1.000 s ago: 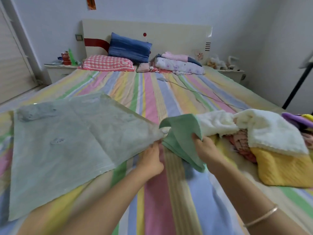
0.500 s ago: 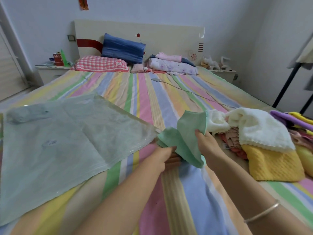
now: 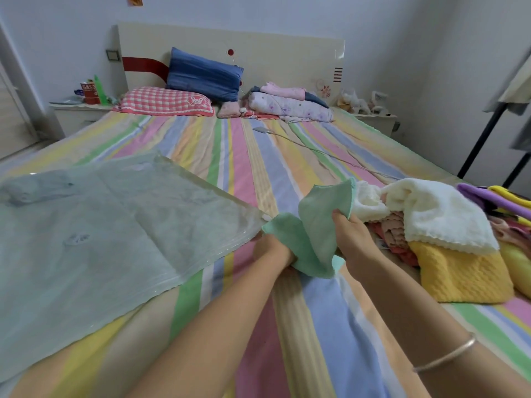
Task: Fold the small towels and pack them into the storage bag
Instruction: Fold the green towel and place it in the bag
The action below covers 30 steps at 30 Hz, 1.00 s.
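A small green towel hangs crumpled between both my hands over the striped bed. My left hand grips its lower left part. My right hand holds the upper right part, with a corner sticking up above the fingers. The translucent grey-green storage bag lies flat on the bed to the left, its near corner just left of the towel. To the right is a pile of towels: a white one on top, a yellow one under it, pinkish ones beneath.
Pillows and folded bedding lie at the headboard. A phone with a cable rests mid-bed. Purple and yellow cloths sit at the far right. A black stand rises by the right wall, and a nightstand at the left.
My left hand let go of the storage bag's corner and took hold of the green towel. The towel has been pulled off the pile toward me.
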Available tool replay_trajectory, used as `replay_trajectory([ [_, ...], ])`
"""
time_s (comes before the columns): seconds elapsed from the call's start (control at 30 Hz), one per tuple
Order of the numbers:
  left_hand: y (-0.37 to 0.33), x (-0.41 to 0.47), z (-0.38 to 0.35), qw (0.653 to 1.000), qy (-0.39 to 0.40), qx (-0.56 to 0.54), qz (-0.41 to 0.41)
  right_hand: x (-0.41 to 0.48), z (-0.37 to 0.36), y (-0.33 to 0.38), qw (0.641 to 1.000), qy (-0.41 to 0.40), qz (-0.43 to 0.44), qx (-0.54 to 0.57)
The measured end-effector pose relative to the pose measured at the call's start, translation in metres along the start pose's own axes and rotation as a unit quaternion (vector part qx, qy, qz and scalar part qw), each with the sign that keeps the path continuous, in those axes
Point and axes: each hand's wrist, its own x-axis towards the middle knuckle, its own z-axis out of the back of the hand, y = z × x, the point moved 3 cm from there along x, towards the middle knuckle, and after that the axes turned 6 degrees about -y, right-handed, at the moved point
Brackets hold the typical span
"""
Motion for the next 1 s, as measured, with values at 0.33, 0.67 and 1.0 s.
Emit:
replay_trajectory([
  [0.33,0.089,-0.075,0.137,0.980,-0.024,-0.197,0.008,-0.087,-0.090,0.022,0.971,0.146,0.137,-0.132],
  [0.67,0.226,-0.105,0.281,0.983,-0.174,0.061,0.014,-0.128,-0.171,-0.013,0.910,0.199,0.211,-0.296],
  [1.0,0.229,-0.098,0.277,0.931,-0.199,-0.279,0.129,-0.124,-0.190,-0.046,0.930,0.232,0.056,-0.279],
])
